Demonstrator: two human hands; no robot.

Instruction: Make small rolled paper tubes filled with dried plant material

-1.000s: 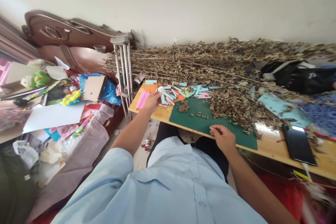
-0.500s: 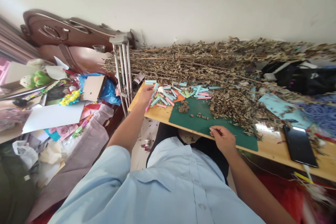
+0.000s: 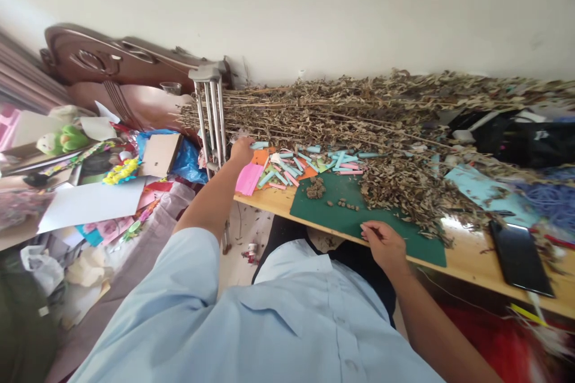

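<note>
My left hand (image 3: 242, 151) is at the far left corner of the wooden table, beside a pale blue paper roll (image 3: 259, 145). Its fingertips are turned away, so whether it holds anything is hidden. Close to it lie a pink paper sheet (image 3: 250, 178) and a loose pile of blue and pink paper rolls (image 3: 287, 166). My right hand (image 3: 381, 242) rests at the front edge of a green mat (image 3: 309, 209), thumb and fingers pinched together; anything between them is too small to make out. On the mat sit a clump of crumbled dried leaf (image 3: 315, 188) and several small balls (image 3: 348, 205).
Dried leaves (image 3: 404, 185) are heaped right of the mat, with long dried stalks (image 3: 314, 111) behind. A black phone (image 3: 518, 254) lies at the right. Metal crutches (image 3: 213, 114) stand by the table's left end. The bed (image 3: 90, 203) holds papers and toys.
My left hand has moved left and away from the roll pile to the table's corner, uncovering the pink sheet. The blue roll seen at its fingers is no longer visible there. My right hand stays pinched.
</note>
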